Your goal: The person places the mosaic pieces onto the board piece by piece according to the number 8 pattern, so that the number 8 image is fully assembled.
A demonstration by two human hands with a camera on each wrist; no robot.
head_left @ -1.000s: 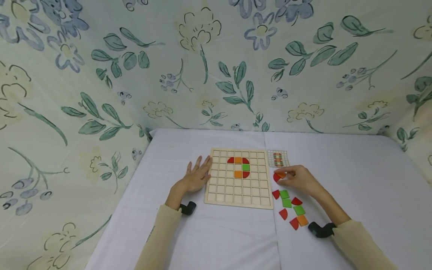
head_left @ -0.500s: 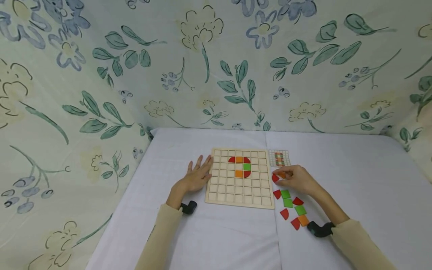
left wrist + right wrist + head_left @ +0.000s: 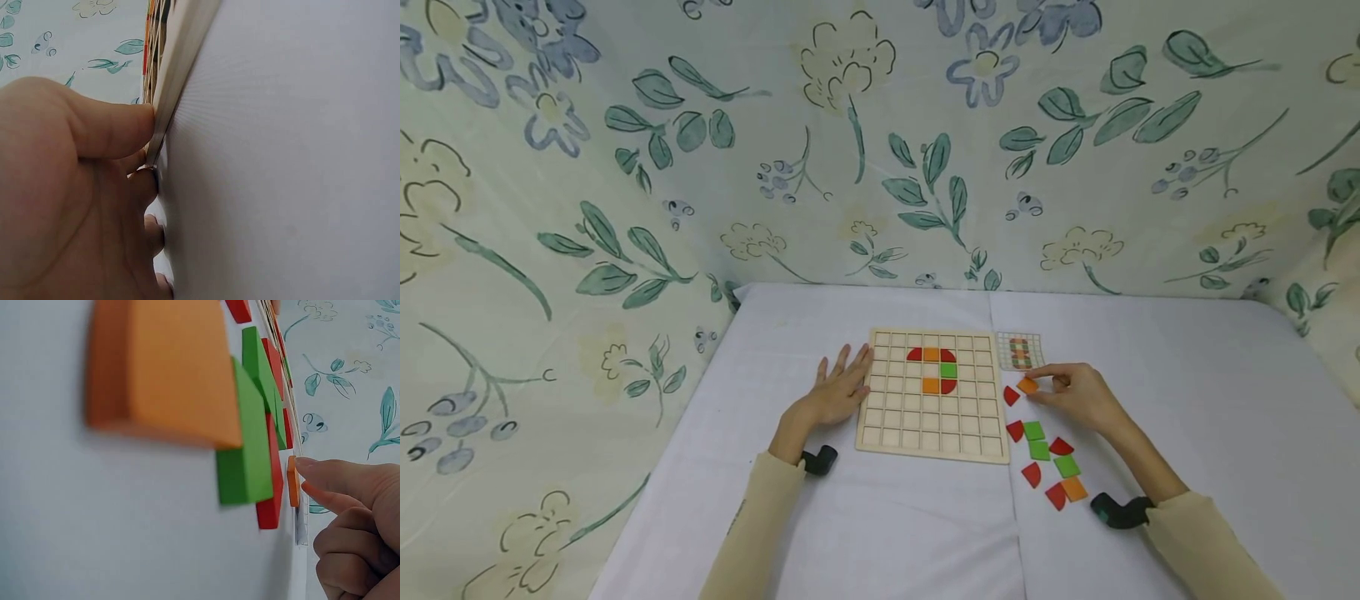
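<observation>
Orange tile (image 3: 1027, 385) pinched above white tablecloth (image 3: 1187, 392).

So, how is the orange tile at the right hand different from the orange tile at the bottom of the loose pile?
The orange tile at the right hand is pinched by the right hand; the orange tile at the pile's near end lies untouched. The first sits close to the pattern card, apart from the pile; the second lies beside a red piece. Both are orange squares lying off the wooden board.
</observation>
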